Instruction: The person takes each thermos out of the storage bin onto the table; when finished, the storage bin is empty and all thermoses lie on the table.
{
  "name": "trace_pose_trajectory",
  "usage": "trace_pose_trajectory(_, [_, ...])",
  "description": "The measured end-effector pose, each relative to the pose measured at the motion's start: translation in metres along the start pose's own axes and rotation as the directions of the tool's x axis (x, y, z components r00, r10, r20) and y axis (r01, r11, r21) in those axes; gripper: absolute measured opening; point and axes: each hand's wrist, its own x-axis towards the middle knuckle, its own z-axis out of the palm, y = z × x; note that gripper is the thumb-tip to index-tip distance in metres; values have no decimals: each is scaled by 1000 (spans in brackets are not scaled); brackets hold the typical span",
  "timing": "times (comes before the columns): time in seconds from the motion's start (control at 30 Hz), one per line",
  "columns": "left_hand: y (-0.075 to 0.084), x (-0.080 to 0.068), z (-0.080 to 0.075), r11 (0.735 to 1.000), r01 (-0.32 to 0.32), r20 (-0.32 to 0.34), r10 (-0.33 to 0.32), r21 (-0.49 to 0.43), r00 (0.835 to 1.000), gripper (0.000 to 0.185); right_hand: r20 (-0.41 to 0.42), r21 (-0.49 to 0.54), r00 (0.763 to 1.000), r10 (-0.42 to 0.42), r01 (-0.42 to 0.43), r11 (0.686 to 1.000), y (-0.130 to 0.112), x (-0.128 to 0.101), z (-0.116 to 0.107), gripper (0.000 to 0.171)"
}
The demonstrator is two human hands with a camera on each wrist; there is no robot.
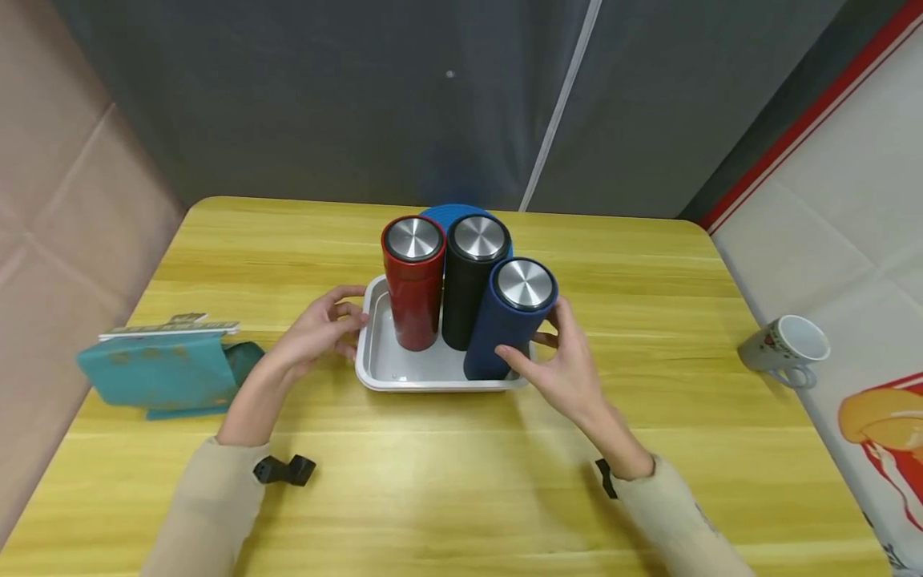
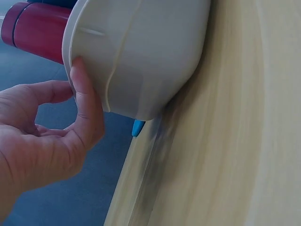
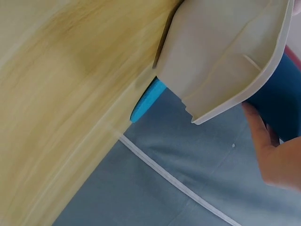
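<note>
A deep, pale grey tray (image 1: 382, 369) holds three flasks with round metal-topped lids. The red flask (image 1: 414, 308) stands at the left, with the black flask (image 1: 465, 296) beside it. In front at the right is the blue flask (image 1: 497, 336), its top leaning right. My right hand (image 1: 566, 373) grips this one, thumb across the front and fingers partly hidden round its far side. At the tray's left end, my left hand (image 1: 317, 332) pinches the rim; the left wrist view shows one finger (image 2: 84, 94) against the outer wall just below the rim.
Behind the tray lies a round blue thing (image 1: 456, 211), partly covered by the flasks. A teal box-like item (image 1: 162, 369) stands at the table's left. Near the right edge is a patterned mug (image 1: 782, 349). A grey curtain (image 1: 324, 104) hangs behind the table.
</note>
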Motion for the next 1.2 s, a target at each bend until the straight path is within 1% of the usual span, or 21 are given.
trace_pose_trajectory(0.3, [-1,0,-1,1000,-4,15,4,-29,1000,54,-18,-8,999,-29,29,1000,3,-1,0,81])
trace_pose_trajectory(0.63, [-3,1,-3,999,-12,31,14,-48,999,53,-29,8,996,-87,88,996,2,2,0,80])
trace_pose_trajectory(0.97, [-3,2,-4,999,-5,28,6,-47,1000,54,-58,85,989,-137,141,986,-13,11,-8,81])
trace_pose_trajectory(1.1, [-3,2,-4,999,0,23,1,-49,1000,54,-60,86,987,-152,156,984,-20,16,-13,79])
trace_pose_trajectory(1.2, [-3,3,-4,998,-1,24,2,-59,1000,54,-87,78,984,-158,165,983,-25,20,-17,75])
